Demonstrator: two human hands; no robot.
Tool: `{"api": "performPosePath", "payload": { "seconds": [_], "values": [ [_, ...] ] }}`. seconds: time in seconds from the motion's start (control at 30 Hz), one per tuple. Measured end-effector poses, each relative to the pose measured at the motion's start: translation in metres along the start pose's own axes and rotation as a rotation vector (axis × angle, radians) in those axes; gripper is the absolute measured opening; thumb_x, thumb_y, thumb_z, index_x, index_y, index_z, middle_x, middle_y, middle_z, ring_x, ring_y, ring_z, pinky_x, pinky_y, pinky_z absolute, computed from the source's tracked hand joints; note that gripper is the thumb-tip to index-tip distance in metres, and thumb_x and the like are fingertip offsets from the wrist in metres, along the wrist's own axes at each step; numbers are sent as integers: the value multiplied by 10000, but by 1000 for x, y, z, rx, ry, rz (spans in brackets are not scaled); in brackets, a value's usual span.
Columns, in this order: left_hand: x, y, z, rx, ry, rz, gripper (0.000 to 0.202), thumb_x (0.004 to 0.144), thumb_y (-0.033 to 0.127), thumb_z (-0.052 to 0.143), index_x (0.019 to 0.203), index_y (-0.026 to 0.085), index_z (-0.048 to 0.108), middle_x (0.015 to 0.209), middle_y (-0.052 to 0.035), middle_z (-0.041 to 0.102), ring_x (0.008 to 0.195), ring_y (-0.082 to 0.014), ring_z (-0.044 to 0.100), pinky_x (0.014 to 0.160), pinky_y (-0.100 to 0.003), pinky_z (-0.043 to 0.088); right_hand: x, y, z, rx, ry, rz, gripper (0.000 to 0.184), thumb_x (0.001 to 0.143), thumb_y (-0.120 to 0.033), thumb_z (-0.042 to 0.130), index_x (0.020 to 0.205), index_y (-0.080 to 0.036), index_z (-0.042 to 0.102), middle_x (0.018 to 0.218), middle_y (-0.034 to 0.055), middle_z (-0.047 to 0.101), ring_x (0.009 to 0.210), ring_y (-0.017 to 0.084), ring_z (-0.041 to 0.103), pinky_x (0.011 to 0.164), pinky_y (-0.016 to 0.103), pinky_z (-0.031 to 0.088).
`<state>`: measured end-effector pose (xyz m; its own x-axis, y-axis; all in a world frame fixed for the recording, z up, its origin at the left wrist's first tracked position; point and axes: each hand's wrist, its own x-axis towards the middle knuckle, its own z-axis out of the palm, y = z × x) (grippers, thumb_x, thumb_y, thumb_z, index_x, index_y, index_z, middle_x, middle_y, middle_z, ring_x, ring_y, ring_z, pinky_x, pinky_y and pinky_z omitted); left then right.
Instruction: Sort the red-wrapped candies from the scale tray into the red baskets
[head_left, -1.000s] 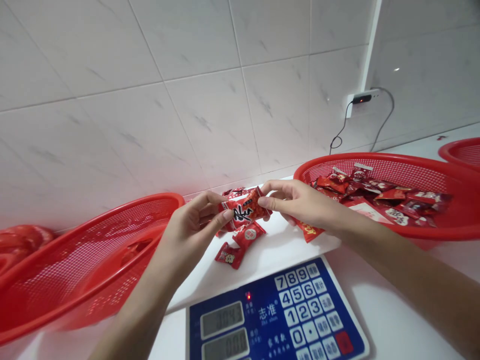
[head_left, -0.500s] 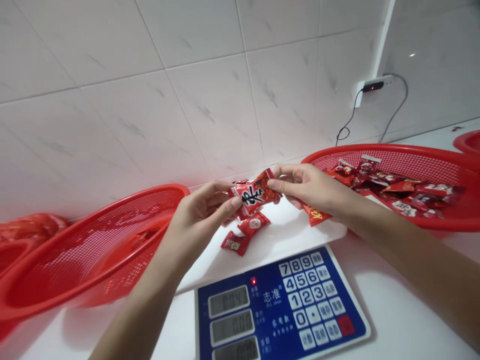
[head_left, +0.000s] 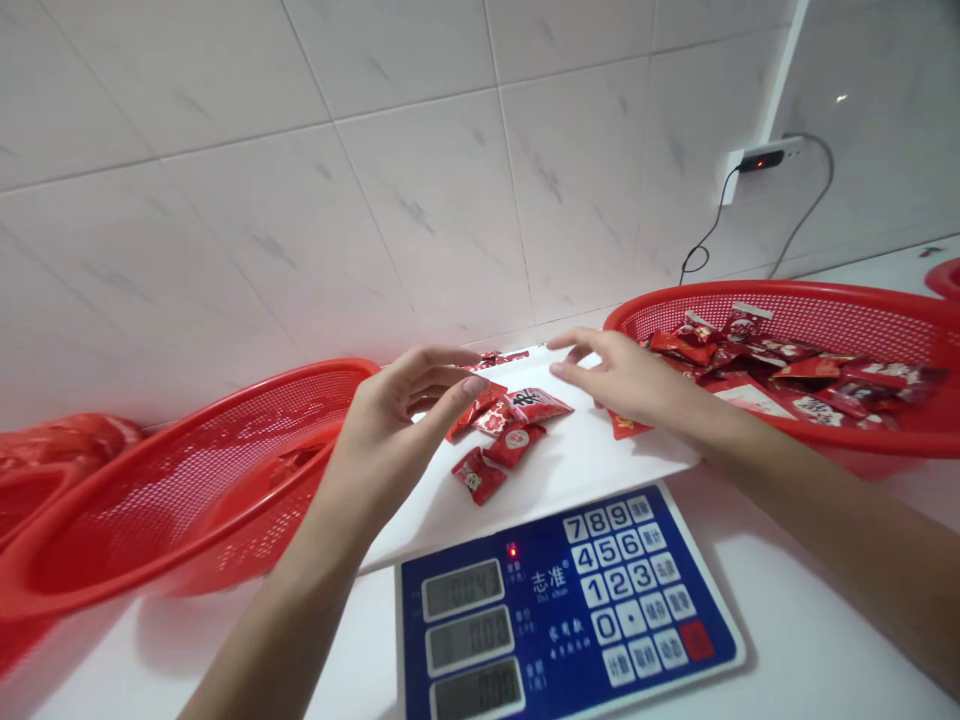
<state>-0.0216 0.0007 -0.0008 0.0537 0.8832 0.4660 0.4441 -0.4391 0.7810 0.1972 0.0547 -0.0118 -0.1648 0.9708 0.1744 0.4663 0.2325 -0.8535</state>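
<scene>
My left hand (head_left: 409, 410) hovers over the left side of the white weighing pan (head_left: 581, 470), thumb and fingers apart with nothing between them. Just beyond its thumb lies a small cluster of red wrapped snacks, among them a larger packet with black lettering (head_left: 536, 404), a packet with a round pale emblem (head_left: 514, 443) and a small packet (head_left: 478, 476) nearest the keypad. My right hand (head_left: 611, 375) is open above the pan's right side. Under it an orange-red packet (head_left: 628, 427) shows partly, the rest hidden by the hand.
The scale's blue panel (head_left: 559, 640) with displays and keys faces me. A red mesh basket (head_left: 750, 292) of wrapped snacks stands on the right, another red basket (head_left: 225, 400) on the left. A socket (head_left: 765, 160) with cables is on the tiled wall.
Both hands have let go of the packet with black lettering, which now lies on the pan among the other snacks. The fingers have opened and the hands stay over the pan.
</scene>
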Motion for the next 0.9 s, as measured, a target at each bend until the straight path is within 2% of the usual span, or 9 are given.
{"api": "performPosePath", "payload": {
  "seconds": [0.1, 0.23, 0.37, 0.47, 0.6, 0.67, 0.77, 0.83, 0.9],
  "values": [
    [-1, 4, 2, -13, 3, 22, 204, 882, 386, 791, 1009, 227, 776, 1018, -45, 807, 943, -188, 748, 724, -227, 580, -5, -9, -3, 203, 120, -47, 312, 981, -229, 642, 1285, -162, 671, 994, 56, 657, 538, 60, 460, 487, 235, 369],
    [-1, 4, 2, -43, -2, 23, 178, 890, 362, 789, 1002, 225, 777, 980, -37, 810, 919, -176, 756, 715, -211, 583, -11, -21, -10, 472, 191, -94, 241, 960, -127, 614, 1196, -157, 659, 769, -13, 559, 505, 66, 417, 462, 230, 320],
    [-1, 2, 4, -89, -43, -6, 189, 881, 370, 802, 1000, 224, 778, 985, -28, 811, 916, -155, 752, 755, -193, 578, -13, -25, -8, 613, 222, -8, 202, 968, -113, 590, 1155, -180, 623, 660, -48, 474, 502, 77, 394, 451, 215, 273],
    [-7, 9, 14, -138, -105, -29, 204, 879, 376, 799, 1012, 225, 763, 974, -18, 804, 910, -153, 742, 769, -201, 568, -16, -26, 3, 682, 248, 14, 159, 991, -142, 575, 1137, -202, 596, 656, -54, 455, 513, 78, 394, 467, 203, 294],
    [-21, 28, 36, -193, -323, -73, 174, 910, 359, 742, 978, 199, 723, 902, -11, 782, 839, -153, 719, 742, -227, 552, -27, -26, 21, 661, 192, -160, 117, 1016, -209, 565, 1132, -216, 581, 811, -20, 536, 552, 72, 441, 504, 209, 381],
    [-26, 33, 43, -174, -368, -86, 178, 941, 354, 694, 908, 180, 705, 859, -17, 762, 812, -155, 708, 728, -236, 544, -34, -26, 27, 648, 140, -203, 126, 1031, -252, 553, 1153, -227, 568, 899, -4, 563, 536, 66, 435, 467, 214, 374],
    [-27, 32, 43, -157, -355, -115, 199, 961, 364, 664, 900, 177, 689, 809, -17, 738, 776, -156, 692, 700, -240, 537, -38, -26, 29, 625, 42, -220, 142, 1056, -312, 518, 1167, -237, 565, 960, 9, 584, 523, 62, 460, 425, 215, 369],
    [-23, 27, 36, -159, -332, -123, 194, 966, 373, 663, 935, 185, 698, 790, -6, 725, 748, -146, 681, 676, -225, 531, -36, -26, 23, 601, -11, -253, 162, 1059, -353, 526, 1112, -215, 594, 925, 7, 593, 562, 65, 506, 467, 203, 412],
    [-18, 22, 28, -156, -281, -104, 199, 970, 388, 666, 943, 195, 707, 778, 6, 708, 716, -130, 667, 634, -201, 517, -30, -24, 13, 579, -93, -276, 185, 1021, -369, 611, 1010, -185, 630, 854, -2, 607, 606, 73, 538, 523, 197, 448]
  ]
}}
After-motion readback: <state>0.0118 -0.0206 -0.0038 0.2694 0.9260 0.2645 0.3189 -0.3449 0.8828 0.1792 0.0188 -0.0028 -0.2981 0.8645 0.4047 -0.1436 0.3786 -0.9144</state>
